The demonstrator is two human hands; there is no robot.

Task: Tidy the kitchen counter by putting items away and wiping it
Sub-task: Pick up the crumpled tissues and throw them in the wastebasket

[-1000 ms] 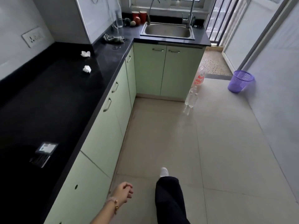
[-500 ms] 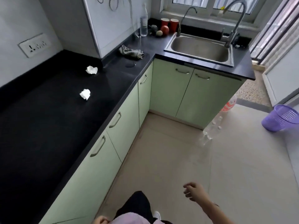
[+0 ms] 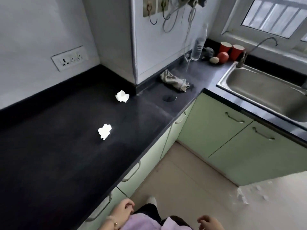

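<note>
Head view, the only one.

- Closing in on the counter (image 3: 58,155): both paper wads and the sink corner looming far larger than a second ago. Purple basket and the card-like item from the earlier frame no longer showing.
- Left hand (image 3: 123,211) hanging low by the cabinet fronts, fingers loosely curled, holding nothing. Right hand (image 3: 209,223) now entering at the bottom edge, fingers likewise curled and empty, partly cut off by the frame.
- Near paper wad (image 3: 104,131) lying mid-counter; far paper wad (image 3: 122,96) sitting just beside the wall pillar; the two lying well apart.
- Grey cloth (image 3: 174,81) lying bunched near the inner corner, a dark round disc (image 3: 169,98) just in front of it.
- Clear bottle (image 3: 198,47) standing against the wall; two red cups (image 3: 225,47), an apple (image 3: 223,57) and a small pale round item (image 3: 214,60) clustering left of the sink (image 3: 265,90).

Judging: approach nearly finished, nothing yet picked up or wiped; wads likely coming within reach first, cloth waiting for the wipe.

Checking for writing: bottle label too blurred for reading; socket plate (image 3: 69,58) showing switches only, no legible text; no brand showing anywhere.
</note>
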